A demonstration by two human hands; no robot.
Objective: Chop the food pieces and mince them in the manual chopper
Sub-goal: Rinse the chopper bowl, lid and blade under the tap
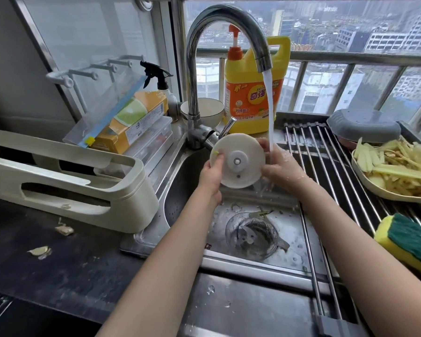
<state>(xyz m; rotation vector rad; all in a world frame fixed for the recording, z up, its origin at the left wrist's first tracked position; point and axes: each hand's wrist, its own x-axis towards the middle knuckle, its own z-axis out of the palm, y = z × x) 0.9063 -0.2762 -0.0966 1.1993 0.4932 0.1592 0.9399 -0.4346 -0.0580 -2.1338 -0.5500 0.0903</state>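
The round white chopper lid (pixel 238 164) is held over the sink, its underside with the centre hub facing me. My left hand (pixel 210 176) grips its left rim, and my right hand (pixel 281 166) holds its right rim under the running water from the tap (pixel 229 32). Below, the clear chopper bowl (pixel 250 235) with its blade inside sits on the sink floor. A plate (pixel 367 186) of chopped yellow strips and peelings rests on the drying rack at the right.
A yellow-green sponge (pixel 408 242) lies on the roll-up rack (pixel 326 166). A yellow detergent bottle (pixel 248 93), a white bowl (pixel 204 110) and a spray bottle (pixel 161 81) stand behind the tap. A cream rack (pixel 66 181) sits on the dark counter with scraps (pixel 40 251).
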